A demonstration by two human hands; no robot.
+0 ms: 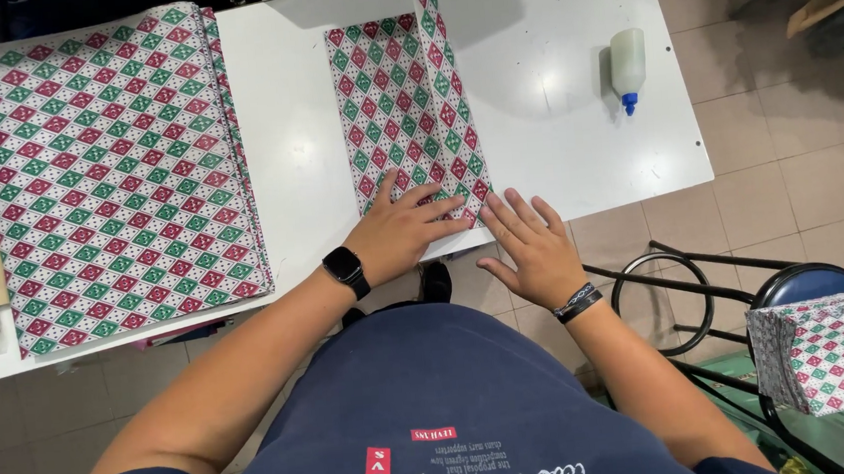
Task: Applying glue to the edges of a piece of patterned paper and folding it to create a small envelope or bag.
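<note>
Patterned paper sheet [404, 113] lies folded lengthwise mid-table; one long flap is already turned over. Your left hand [403, 230] presses flat, fingers spread, on its near edge; your right hand [535, 248] hovers wide at four o'clock. Glue bottle [627, 67] waits unused at two o'clock, unfolded stack [116, 171] at nine.

The white rectangular table [555, 146] lies bare between the folded sheet of red-and-green diamond-patterned paper [401, 98] at the near edge and the small white plastic glue bottle with a blue tip [628, 68] toward the right edge. A narrower bare strip separates that sheet from the tall stack of matching patterned paper sheets [116, 171] filling the left end. Both hands crowd the near edge.
</note>
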